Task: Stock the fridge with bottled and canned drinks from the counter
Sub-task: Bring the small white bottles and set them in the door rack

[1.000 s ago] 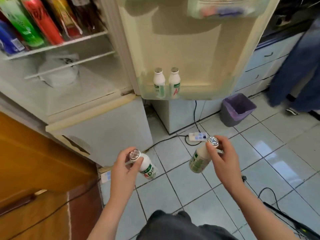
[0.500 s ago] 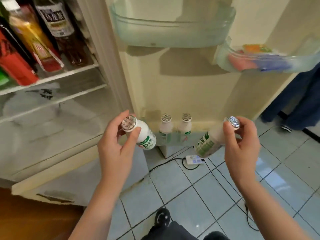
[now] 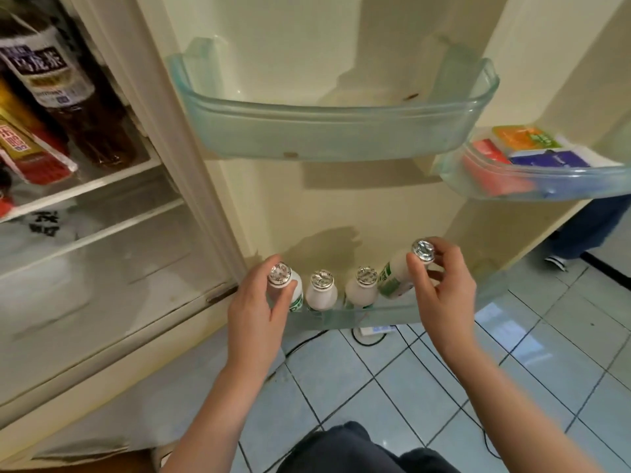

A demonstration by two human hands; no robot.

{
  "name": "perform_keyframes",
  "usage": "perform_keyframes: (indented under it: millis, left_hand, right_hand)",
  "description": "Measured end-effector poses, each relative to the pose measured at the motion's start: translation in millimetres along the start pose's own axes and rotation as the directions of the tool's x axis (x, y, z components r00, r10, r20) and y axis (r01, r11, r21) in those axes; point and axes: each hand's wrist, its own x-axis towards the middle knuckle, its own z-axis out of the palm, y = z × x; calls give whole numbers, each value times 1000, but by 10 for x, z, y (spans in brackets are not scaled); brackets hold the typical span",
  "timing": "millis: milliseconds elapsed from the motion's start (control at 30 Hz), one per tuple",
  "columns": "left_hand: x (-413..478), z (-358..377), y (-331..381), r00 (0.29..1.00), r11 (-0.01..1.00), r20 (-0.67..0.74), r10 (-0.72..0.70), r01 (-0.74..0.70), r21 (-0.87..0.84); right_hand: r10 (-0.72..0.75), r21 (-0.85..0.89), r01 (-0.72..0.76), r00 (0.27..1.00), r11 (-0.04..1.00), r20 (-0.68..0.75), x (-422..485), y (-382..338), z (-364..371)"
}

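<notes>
The left hand (image 3: 256, 315) is gripping the left bottle (image 3: 295, 296) upright by its neck, fingers curled, at the door shelf's (image 3: 403, 314) left end. The right hand (image 3: 444, 297) is pinching the tilted right bottle (image 3: 396, 278) beside two standing middle bottles (image 3: 321, 294).

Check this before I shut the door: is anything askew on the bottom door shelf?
Only the small white bottle gripped by the right hand: it tilts, base toward the two upright bottles, not yet standing.
</notes>
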Motion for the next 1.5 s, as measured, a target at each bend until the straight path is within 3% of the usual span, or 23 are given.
perform_keyframes:
  millis: [200,567,700,800,900,967,1033,1100,1133,1200,1267,1300,1400,1500]
  left_hand:
    - [-41,162,-178,994,996,71,-79,76,41]
    - [-185,290,-163,999,1000,-31,-27,26,-15]
    - [-297,326,-67,974,986,-156,167,-161,52]
    - [-455,395,-40,898,922,-207,388,-377,93]
    - [-649,559,-11,852,858,-97,514,-513,36]
    - [-782,731,-1,838,842,83,539,-532,-87]
    - [-916,943,-37,793,863,341,505,-458,-214]
    - [-1061,1182,-125,680,912,611,405,-350,-215]
    - [-1144,1309,-196,588,937,741,325,-308,-166]
    - [-1304,1561,-365,314,969,943,109,-247,-29]
    - [-1459,1773,-539,32,964,993,-117,-237,122]
    - [-1531,1843,-608,-62,950,977,-205,-252,184]
    - [-1751,1904,-769,-178,887,916,-360,-369,276]
    - [-1952,1868,-789,-173,826,892,-417,-481,292]
  right_hand:
    - [20,-89,-9,992,996,121,-46,296,68]
    - [66,-164,-29,972,986,227,-157,372,101]
    - [84,-233,-21,961,972,262,-266,371,31]
    - [40,-309,17,983,951,177,-461,424,-74]
    - [84,-371,-62,996,927,42,-777,540,-263]
    - [173,-393,-161,985,905,-5,-1054,683,-416]
    - [321,-426,-298,947,854,-18,-1370,865,-584]
    - [533,-464,-466,846,753,16,-1731,1061,-746]
    - [648,-481,-554,760,680,41,-1935,1161,-829]
    - [833,-516,-692,546,505,83,-2358,1334,-972]
    - [938,-534,-778,335,330,90,-2819,1462,-1095]
    - [966,-532,-810,245,247,76,-3063,1500,-1157]
    - [999,-457,-889,34,37,15,-3817,1534,-1350]
    - [996,-342,-935,-87,-88,-18,-4467,1469,-1498]
